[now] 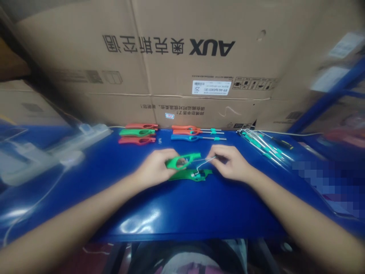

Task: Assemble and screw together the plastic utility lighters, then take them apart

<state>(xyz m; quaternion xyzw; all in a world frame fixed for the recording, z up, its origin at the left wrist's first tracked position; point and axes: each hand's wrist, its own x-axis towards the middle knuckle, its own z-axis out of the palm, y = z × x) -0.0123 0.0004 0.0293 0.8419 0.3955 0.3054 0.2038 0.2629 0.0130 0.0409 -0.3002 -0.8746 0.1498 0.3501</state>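
Observation:
My left hand (155,165) is closed around a green plastic lighter-handle shell (184,160), held just above the blue table (182,205). My right hand (229,161) pinches a thin bent metal wire or tube (203,163) that runs toward the handle's front end. Below them a second green handle half (189,175) lies flat on the table with a small part at its middle.
Behind the hands lie red and green handle shells (138,133), assembled long-nosed lighters (196,134) and a bundle of metal tubes with teal fittings (262,146). A white device with a cable (57,150) stands at the left. Large cardboard boxes (171,57) wall the back.

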